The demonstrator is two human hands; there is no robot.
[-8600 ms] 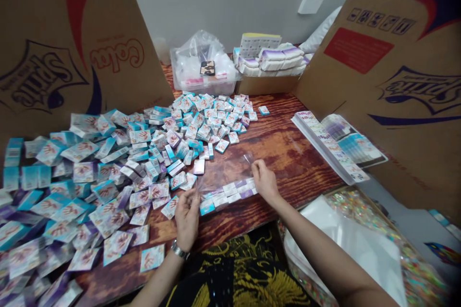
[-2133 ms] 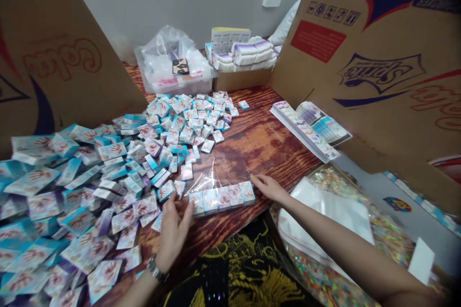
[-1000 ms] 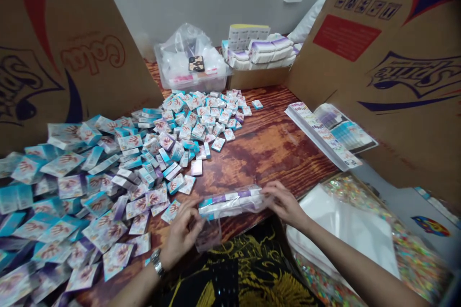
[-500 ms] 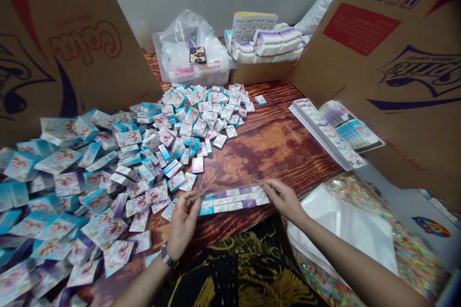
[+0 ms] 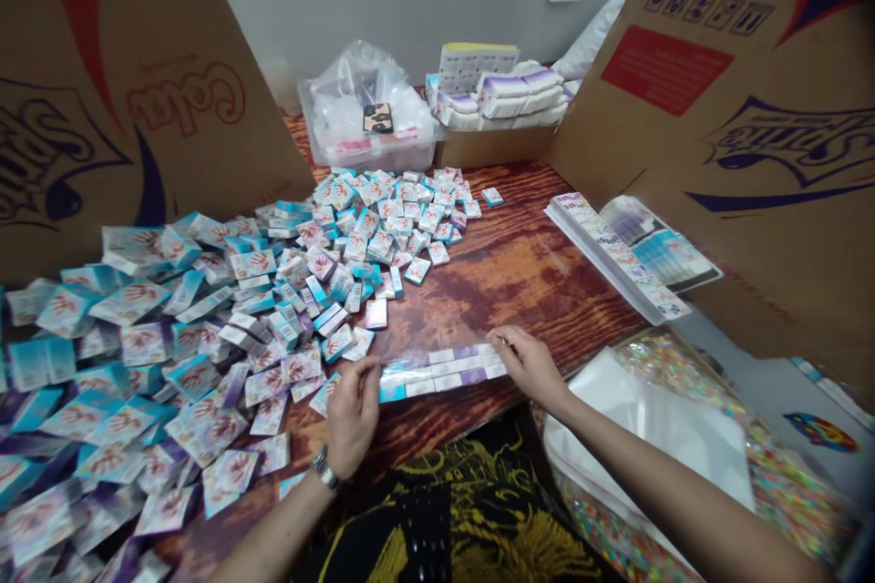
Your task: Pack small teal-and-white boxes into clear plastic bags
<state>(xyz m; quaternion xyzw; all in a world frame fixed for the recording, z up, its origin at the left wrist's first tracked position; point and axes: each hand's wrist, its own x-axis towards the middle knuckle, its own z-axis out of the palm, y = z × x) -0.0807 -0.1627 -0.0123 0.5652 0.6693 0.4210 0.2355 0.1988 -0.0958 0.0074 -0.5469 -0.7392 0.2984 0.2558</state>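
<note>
In front of me on the table lies a clear plastic bag [image 5: 437,348] with rows of small white, blue and purple boxes [image 5: 447,368] inside it. My left hand [image 5: 352,410], with a metal watch on the wrist, is closed on the bag's left end, thumb and fingers pinched together. At the opposite end, my right hand [image 5: 528,366] pinches the bag's top right corner. A large heap of loose small boxes [image 5: 273,319], printed with red hand shapes, spreads beyond and to the left of my left hand.
Tall cardboard boxes stand at the left [image 5: 225,36] and right [image 5: 656,137]. A plastic tub [image 5: 369,150] and a carton [image 5: 496,146] of folded packs sit at the back. Sticker sheets [image 5: 608,255] lie at right, above white plastic sheets [image 5: 649,437] on a bag of colourful bits [image 5: 786,474].
The loose plastic that stood up by my left hand is now lower and flatter over the boxes. My right hand has shifted slightly left and up, and the view has tilted a little.
</note>
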